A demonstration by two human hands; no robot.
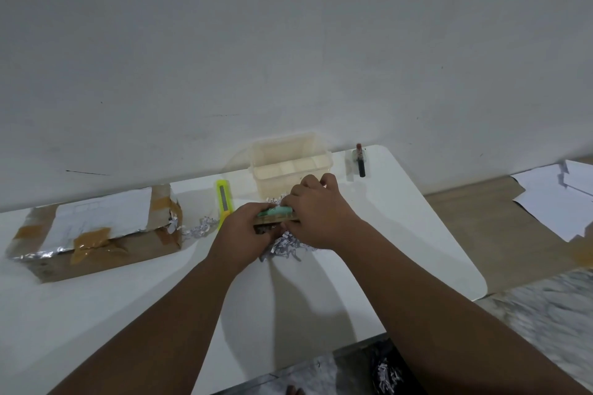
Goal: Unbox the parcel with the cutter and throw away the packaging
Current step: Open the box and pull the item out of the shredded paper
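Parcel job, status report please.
Both hands, left and right, on green item over shreds. Box open, left. Cutter lies unused.

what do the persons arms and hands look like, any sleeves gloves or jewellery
Both forearms are bare all the way to the bottom edge of the picture, with no sleeve in view. The left hand and right hand wear no gloves. No watch, bracelet or ring shows on the wrists or the visible fingers, though the picture is somewhat blurred.
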